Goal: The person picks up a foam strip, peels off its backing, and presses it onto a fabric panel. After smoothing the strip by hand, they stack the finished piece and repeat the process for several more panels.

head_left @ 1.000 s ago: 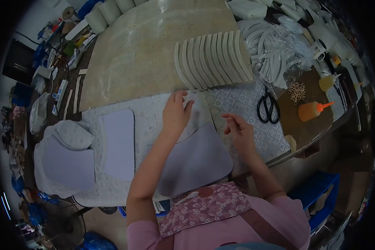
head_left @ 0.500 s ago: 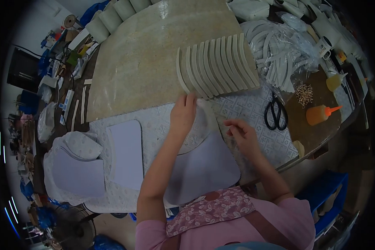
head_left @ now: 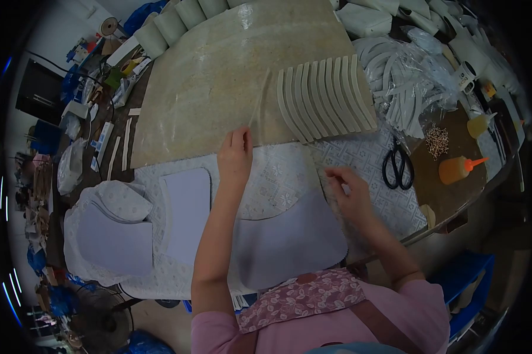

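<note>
Pale strip (head_left: 260, 97), one, blurred: over the board (head_left: 201, 88), left of the row at its near right corner; near end pinched in the left hand (head_left: 235, 156), grip narrow; whether it touches the board cannot be told. Row of pale strips (head_left: 326, 100): curved, side by side, at that corner. Right hand (head_left: 350, 193): above the tabletop (head_left: 434, 192), toward its near edge, fingers curled; whether anything is held cannot be told. Scissors (head_left: 399, 168), black-handled: right of the right hand, toward the tabletop's right edge. Small metallic pieces (head_left: 436, 141), one pile: beyond the scissors, near the orange bottle (head_left: 455, 170). Grey-purple panel (head_left: 292, 236): at the tabletop's near edge, between the forearms. Patterned cloth (head_left: 263, 183): just short of the board's near edge.
</note>
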`<state>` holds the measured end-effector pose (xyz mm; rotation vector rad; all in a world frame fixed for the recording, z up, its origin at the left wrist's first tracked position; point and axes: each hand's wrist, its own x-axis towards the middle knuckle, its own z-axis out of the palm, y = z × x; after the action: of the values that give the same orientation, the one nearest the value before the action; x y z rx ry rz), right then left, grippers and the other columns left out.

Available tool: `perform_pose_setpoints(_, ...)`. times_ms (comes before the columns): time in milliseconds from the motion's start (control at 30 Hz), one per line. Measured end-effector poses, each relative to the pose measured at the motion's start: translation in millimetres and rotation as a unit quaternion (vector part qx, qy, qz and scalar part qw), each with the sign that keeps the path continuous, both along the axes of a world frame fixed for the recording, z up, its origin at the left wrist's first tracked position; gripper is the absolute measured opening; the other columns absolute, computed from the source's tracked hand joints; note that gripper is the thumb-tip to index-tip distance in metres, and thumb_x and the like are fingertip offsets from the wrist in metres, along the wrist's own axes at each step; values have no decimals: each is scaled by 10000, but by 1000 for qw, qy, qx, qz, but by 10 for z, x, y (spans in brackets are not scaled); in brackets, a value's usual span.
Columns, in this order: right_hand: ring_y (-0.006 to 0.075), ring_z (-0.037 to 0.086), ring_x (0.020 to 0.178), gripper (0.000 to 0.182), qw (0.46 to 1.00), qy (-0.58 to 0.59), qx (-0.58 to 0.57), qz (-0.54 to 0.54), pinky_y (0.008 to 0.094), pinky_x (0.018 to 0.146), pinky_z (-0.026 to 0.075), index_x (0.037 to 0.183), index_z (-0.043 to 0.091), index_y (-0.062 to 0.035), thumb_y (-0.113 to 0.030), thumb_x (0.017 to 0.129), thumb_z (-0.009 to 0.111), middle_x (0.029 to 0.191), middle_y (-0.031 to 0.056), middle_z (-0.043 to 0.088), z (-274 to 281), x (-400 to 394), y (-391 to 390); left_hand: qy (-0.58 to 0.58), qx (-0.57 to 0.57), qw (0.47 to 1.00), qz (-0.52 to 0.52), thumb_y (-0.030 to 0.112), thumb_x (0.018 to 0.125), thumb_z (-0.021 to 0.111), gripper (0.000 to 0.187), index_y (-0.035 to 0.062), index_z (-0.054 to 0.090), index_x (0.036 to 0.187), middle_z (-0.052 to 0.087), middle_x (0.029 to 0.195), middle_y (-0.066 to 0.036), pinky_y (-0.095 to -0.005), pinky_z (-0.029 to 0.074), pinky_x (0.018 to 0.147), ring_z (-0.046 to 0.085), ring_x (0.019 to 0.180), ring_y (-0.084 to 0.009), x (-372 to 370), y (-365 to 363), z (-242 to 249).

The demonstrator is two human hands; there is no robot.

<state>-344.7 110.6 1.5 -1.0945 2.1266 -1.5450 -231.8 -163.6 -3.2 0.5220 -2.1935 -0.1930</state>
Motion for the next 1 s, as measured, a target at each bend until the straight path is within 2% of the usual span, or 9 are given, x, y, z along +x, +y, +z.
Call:
perform_pose_setpoints(33, 248, 666, 908, 236, 999, 41, -1, 2, 330, 799, 540, 1172, 682, -35, -17, 945, 620, 1083, 121, 663, 82, 1, -52, 1, -5, 1000, -5, 58, 901, 713, 126, 47, 625, 991, 688, 870, -136, -394, 550, 600, 677, 699, -320, 14, -8, 40)
perform_pose_setpoints(167, 302, 634, 1021, 277, 964, 251, -91, 2, 392, 892, 517, 1168, 689, -53, -62, 892, 700, 1131, 113, 645, 102, -136, -524, -39, 151, 988, -5, 58, 905, 720, 211, 51, 531, 997, 685, 816, -127, -354, 551, 617, 692, 687, -272, 203, 177, 581)
perform_pose_setpoints(233, 295, 615, 1091, 320, 943, 310, -121, 5, 425, 974, 477, 1176, 693, -70, -96, 860, 734, 1172, 95, 637, 197, -121, -820, -13, 239, 971, -20, 37, 906, 720, 266, 54, 470, 995, 680, 791, -115, -319, 551, 625, 699, 678, -216, 353, 309, 953)
perform_pose_setpoints(333, 276, 600, 1147, 372, 916, 368, -163, 11, 465, 1067, 420, 1191, 698, -99, -134, 827, 769, 1179, 65, 647, 282, 39, -1058, 4, 390, 918, -73, -64, 896, 699, 373, 67, 361, 983, 689, 841, -101, -280, 569, 652, 680, 721, -142, 677, 471, 1328)
perform_pose_setpoints(467, 224, 616, 1121, 388, 884, 416, -202, 71, 484, 1127, 373, 1189, 706, -131, -166, 813, 791, 1130, 18, 676, 243, 162, -1085, 54, 507, 854, -108, -96, 888, 687, 406, 88, 332, 955, 688, 844, -115, -257, 572, 654, 679, 710, -142, 1070, 621, 1575)
perform_pose_setpoints(667, 179, 660, 917, 348, 896, 333, -208, 206, 454, 1095, 408, 1159, 718, -127, -201, 827, 792, 1011, 1, 688, 236, 328, -776, 69, 576, 808, -106, -112, 875, 690, 413, 101, 339, 925, 696, 829, -124, -258, 575, 649, 687, 688, -150, 1522, 619, 1371)
perform_pose_setpoints(833, 198, 648, 856, 294, 924, 273, -153, 221, 407, 955, 459, 1097, 741, -101, -152, 815, 802, 970, 26, 678, 160, 504, -495, 57, 630, 771, -81, -53, 918, 678, 336, 85, 372, 939, 698, 807, -122, -262, 571, 642, 697, 692, -153, 1684, 699, 1006)
perform_pose_setpoints(933, 217, 639, 846, 266, 953, 229, -62, 189, 397, 879, 463, 1065, 754, -95, -133, 807, 803, 960, 38, 660, 63, 623, -374, -12, 535, 843, 50, 28, 969, 652, 210, 46, 447, 1008, 707, 845, -114, -271, 566, 626, 699, 690, -153, 1721, 875, 636)
perform_pose_setpoints(1000, 231, 633, 855, 264, 956, 234, -7, 178, 397, 856, 462, 1062, 757, -97, -131, 804, 800, 960, 42, 648, -20, 659, -338, -61, 465, 880, 75, 50, 974, 646, 165, 24, 501, 1047, 707, 929, -133, -297, 566, 653, 710, 760, -195, 1808, 1077, 318)
